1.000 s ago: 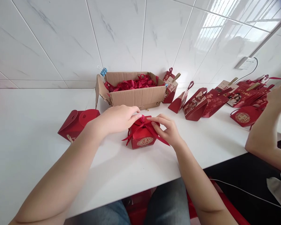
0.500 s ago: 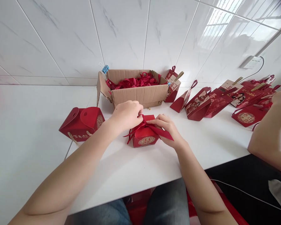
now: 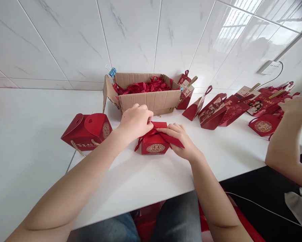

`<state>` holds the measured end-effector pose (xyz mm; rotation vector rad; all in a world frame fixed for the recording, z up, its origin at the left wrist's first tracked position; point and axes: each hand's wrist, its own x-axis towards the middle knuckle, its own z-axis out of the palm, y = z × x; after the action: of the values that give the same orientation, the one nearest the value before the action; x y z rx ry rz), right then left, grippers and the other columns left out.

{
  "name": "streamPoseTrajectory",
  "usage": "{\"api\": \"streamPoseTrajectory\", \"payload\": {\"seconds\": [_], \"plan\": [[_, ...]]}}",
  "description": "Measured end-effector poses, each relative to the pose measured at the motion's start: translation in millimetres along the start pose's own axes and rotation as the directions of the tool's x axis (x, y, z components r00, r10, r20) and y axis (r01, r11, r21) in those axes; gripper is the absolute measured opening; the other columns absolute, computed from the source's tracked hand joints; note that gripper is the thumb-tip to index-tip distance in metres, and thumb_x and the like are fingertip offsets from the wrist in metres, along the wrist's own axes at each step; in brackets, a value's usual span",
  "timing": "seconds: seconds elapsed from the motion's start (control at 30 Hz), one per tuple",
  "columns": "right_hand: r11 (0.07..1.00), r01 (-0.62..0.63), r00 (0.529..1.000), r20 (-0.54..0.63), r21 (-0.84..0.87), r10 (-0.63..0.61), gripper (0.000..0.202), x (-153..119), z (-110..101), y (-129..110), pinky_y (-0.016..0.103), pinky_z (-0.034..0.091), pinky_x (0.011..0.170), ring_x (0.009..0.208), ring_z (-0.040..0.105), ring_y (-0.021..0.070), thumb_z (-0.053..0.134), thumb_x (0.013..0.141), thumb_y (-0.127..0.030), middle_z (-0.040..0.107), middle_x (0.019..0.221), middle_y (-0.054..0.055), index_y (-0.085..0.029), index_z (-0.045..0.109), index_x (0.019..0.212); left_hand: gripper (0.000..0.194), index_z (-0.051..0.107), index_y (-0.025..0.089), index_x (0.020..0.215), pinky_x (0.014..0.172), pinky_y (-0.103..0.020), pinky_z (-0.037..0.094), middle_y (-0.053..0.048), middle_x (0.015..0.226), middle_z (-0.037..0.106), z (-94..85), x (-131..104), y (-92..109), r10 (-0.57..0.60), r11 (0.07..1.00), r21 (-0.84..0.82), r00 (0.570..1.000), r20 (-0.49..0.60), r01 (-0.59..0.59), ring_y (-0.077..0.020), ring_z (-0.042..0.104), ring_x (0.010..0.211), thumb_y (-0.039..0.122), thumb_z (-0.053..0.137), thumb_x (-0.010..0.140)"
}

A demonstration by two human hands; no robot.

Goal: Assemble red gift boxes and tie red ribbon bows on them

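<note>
A small red gift box (image 3: pixel 154 149) with a round gold emblem stands on the white table in front of me. Across its top runs a red ribbon (image 3: pixel 171 139), gathered into a knot or bow, with loose ends to either side. My left hand (image 3: pixel 135 121) is closed at the box's upper left, its thumb and fingers pinching the ribbon. At the upper right, my right hand (image 3: pixel 182 141) also pinches the ribbon by the knot, and a wide tail lies over its fingers. The fingertips partly cover the knot.
A cardboard box (image 3: pixel 151 102) full of red ribbons stands behind, a blue binder clip (image 3: pixel 112 72) on its corner. Another red gift box (image 3: pixel 87 131) with rope handles sits left. Several red gift boxes (image 3: pixel 212 112) line the right, near another person's arm (image 3: pixel 287 144).
Both hands stay on the ribbon with small finger movements. The front of the box shows slightly higher in view. At the right, the other person's hand has shifted left.
</note>
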<state>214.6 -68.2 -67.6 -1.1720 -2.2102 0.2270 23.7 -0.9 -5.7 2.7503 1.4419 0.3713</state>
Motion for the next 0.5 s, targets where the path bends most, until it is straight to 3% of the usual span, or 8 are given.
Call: {"api": "streamPoseTrajectory", "payload": {"seconds": [0.17,0.23,0.3,0.4,0.5], "plan": [[0.999,-0.047,0.983,-0.176,0.022,0.05,0.035,1.2,-1.4,-1.0,0.037,0.037,0.078,0.076,0.05,0.0193,0.048,0.085,-0.011,0.058,0.081,0.002,-0.027,0.055,0.116,0.01,0.058,0.02,0.082,0.06,-0.033,0.039,-0.007,0.093,0.063,-7.5,-1.6,-3.7,0.006,1.0,-0.031,1.0,0.014,-0.006,-0.0264,0.054,0.093,0.025,0.049,0.08],[0.999,-0.041,0.978,-0.205,0.014,0.043,0.031,1.1,-1.3,0.4,0.037,0.038,0.077,0.074,0.049,0.0189,0.048,0.087,-0.012,0.057,0.078,0.001,-0.027,0.056,0.113,0.011,0.056,0.019,0.089,0.063,-0.032,0.042,-0.007,0.095,0.063,-11.4,-4.5,-1.6,0.007,0.995,-0.096,1.0,-0.022,-0.01,-0.0245,0.056,0.093,0.023,0.049,0.08],[0.999,-0.042,0.979,-0.199,0.003,0.042,0.028,1.2,-0.9,1.5,0.036,0.038,0.074,0.073,0.049,0.0187,0.049,0.088,-0.014,0.056,0.076,0.001,-0.027,0.058,0.11,0.01,0.056,0.02,0.087,0.062,-0.03,0.042,-0.004,0.091,0.064,-15.8,-8.7,2.8,0.032,0.977,-0.209,0.999,0.008,-0.029,-0.0203,0.058,0.084,0.024,0.049,0.081],[0.998,-0.059,0.978,-0.201,-0.001,0.057,0.026,1.7,-0.2,1.9,0.035,0.038,0.072,0.071,0.049,0.0181,0.05,0.087,-0.014,0.056,0.074,0.001,-0.026,0.06,0.108,0.007,0.057,0.021,0.08,0.055,-0.027,0.038,0.0,0.081,0.064,-21.1,-15.0,12.2,0.155,0.944,-0.31,0.979,0.129,-0.109,-0.0143,0.056,0.067,0.026,0.052,0.081],[0.998,-0.06,0.968,-0.24,0.029,0.065,0.024,2.2,0.1,2.2,0.035,0.04,0.071,0.071,0.05,0.0174,0.052,0.084,-0.012,0.059,0.076,0.0,-0.026,0.06,0.103,0.007,0.058,0.021,0.076,0.053,-0.027,0.033,0.002,0.078,0.064,-21.0,-17.7,22.4,0.278,0.939,-0.247,0.95,0.14,-0.239,-0.0134,0.055,0.066,0.02,0.053,0.079]]}}
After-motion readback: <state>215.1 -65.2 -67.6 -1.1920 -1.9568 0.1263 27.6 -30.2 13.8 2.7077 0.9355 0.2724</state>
